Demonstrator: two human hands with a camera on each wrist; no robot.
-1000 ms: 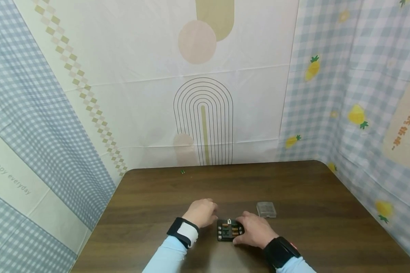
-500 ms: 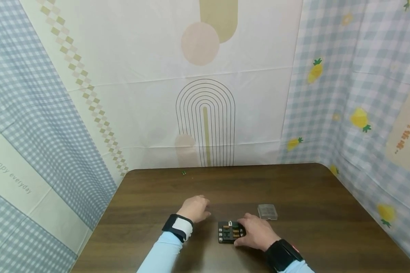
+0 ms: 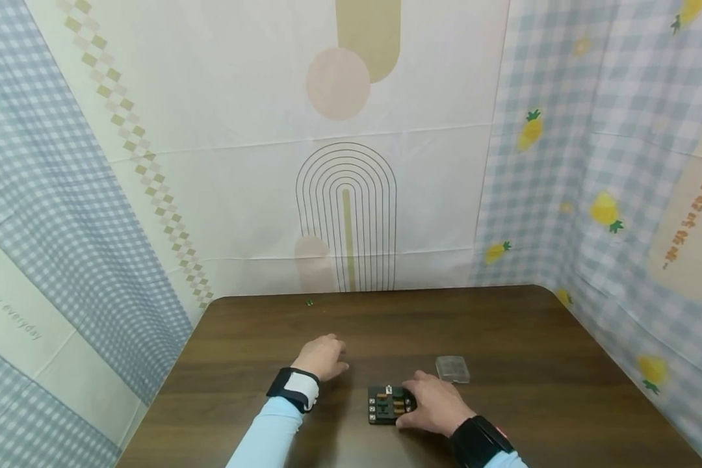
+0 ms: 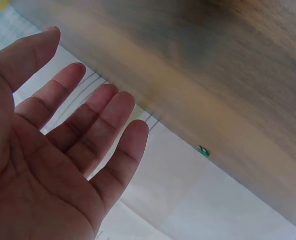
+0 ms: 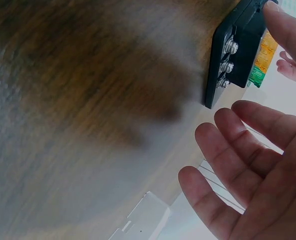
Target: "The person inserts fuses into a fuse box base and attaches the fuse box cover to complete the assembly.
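A black fuse block (image 3: 380, 411) with screw terminals lies on the brown table in the head view. Orange and green blade fuses stand in it, clearer on the block (image 5: 244, 47) in the right wrist view. My right hand (image 3: 437, 403) holds it at its right end, thumb on the near side and index finger on the far side; the other fingers (image 5: 228, 155) are spread off it. To the left of the block, my left hand (image 3: 320, 359) hovers over the table. Its palm (image 4: 42, 175) is bare, fingers loosely extended, touching nothing.
A clear plastic cover (image 3: 453, 369) lies behind my right hand. One small green object (image 3: 309, 302) sits near the table's back edge, too small to identify there. Patterned cloth (image 3: 257, 214) hangs behind the table and along its sides.
My left hand has moved left, away from the fuse block, and its fingers have spread. The right hand stays at the block. The head view has shifted slightly.
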